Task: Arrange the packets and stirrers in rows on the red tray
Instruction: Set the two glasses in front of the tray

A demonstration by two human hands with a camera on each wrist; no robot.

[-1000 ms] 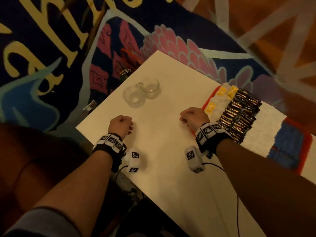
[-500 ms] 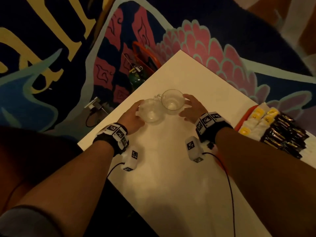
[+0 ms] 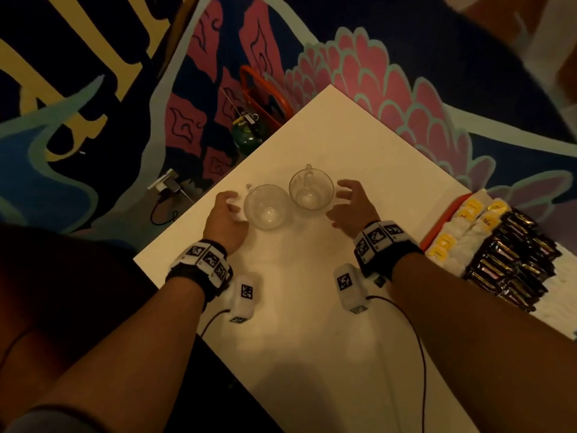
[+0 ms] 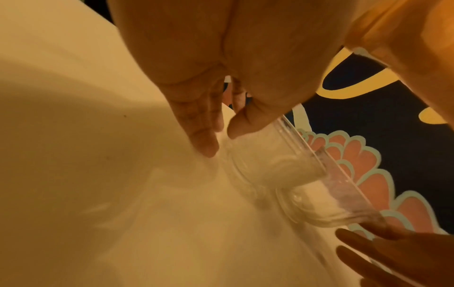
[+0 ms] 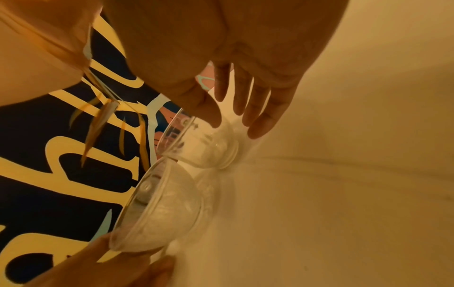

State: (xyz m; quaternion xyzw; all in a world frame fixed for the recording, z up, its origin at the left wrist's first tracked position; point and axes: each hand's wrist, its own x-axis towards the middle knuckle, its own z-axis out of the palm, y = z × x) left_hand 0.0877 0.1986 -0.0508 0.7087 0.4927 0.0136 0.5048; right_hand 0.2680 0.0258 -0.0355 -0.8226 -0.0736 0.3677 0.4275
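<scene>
Left hand [image 4: 196, 108] beside glass cups [image 4: 282, 170] (upright)

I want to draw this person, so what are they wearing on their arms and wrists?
Each wrist wears a black band covered with white blocks that carry black square-pattern markers: one on the left wrist, one on the right wrist. A small white box with the same kind of marker hangs by each band, with a thin black cable trailing back. The forearms are bare; a grey sleeve shows on the left arm.
</scene>
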